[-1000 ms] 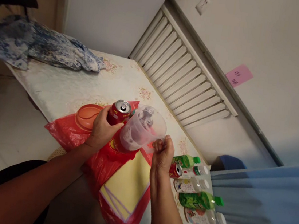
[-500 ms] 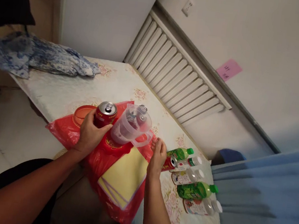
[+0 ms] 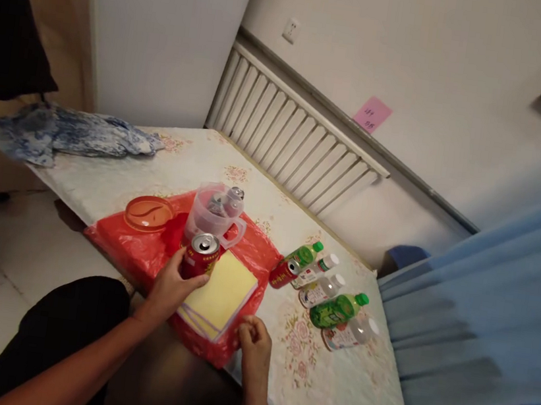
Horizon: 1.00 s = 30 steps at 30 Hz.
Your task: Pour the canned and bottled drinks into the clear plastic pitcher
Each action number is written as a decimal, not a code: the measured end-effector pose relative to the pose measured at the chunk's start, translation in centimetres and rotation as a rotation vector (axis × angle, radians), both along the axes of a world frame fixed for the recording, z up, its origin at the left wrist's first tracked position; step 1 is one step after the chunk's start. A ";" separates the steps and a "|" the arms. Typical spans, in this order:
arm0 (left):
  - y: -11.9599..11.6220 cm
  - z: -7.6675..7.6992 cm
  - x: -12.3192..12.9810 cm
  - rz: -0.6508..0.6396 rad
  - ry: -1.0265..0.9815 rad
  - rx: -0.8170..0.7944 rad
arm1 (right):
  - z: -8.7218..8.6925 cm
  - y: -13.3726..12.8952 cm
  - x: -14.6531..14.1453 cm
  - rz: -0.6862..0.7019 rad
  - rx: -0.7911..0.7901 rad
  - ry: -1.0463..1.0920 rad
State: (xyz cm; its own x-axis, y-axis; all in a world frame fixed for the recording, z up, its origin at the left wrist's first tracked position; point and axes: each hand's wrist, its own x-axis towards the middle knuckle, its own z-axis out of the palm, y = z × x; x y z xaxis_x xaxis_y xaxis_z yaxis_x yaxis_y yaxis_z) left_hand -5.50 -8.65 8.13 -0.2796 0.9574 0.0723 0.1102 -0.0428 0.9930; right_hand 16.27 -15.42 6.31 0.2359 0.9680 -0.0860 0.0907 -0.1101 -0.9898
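My left hand (image 3: 172, 289) is wrapped round a red can (image 3: 200, 265), upright with its silver top facing up. Just behind the can stands a clear plastic jug (image 3: 209, 214), its handle to the right; cans show through its wall. Under these lies a red plastic bag (image 3: 120, 246), with yellow sheets (image 3: 223, 292) on it to the right of the held can. At the bag's lower right edge my right hand (image 3: 255, 347) has its fingers curled together; whatever they may pinch cannot be made out.
An orange-red round lid (image 3: 149, 214) rests on the bag's left part. Another red can (image 3: 283, 274) stands beside several bottles (image 3: 336, 311) on the right of the flowered tablecloth (image 3: 295, 392). A blue-white cloth (image 3: 102, 135) lies back left, a radiator (image 3: 289, 138) behind.
My left hand has brought the can from the jug's left side to in front of it. My right hand has moved down and away from the jug, its fingers now curled. The view has shifted.
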 end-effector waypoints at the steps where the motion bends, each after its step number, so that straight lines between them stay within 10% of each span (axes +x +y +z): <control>1: -0.4 -0.1 0.8 -0.045 -0.015 -0.013 | 0.7 -0.3 -0.1 0.030 0.010 0.005; 7: -2.9 -0.2 4.9 -0.343 -0.057 -0.037 | 3.5 -1.4 0.5 0.041 0.110 -0.002; 30: -5.1 -3.5 11.1 -0.983 0.033 0.067 | 1.4 -4.5 5.2 0.025 0.086 0.007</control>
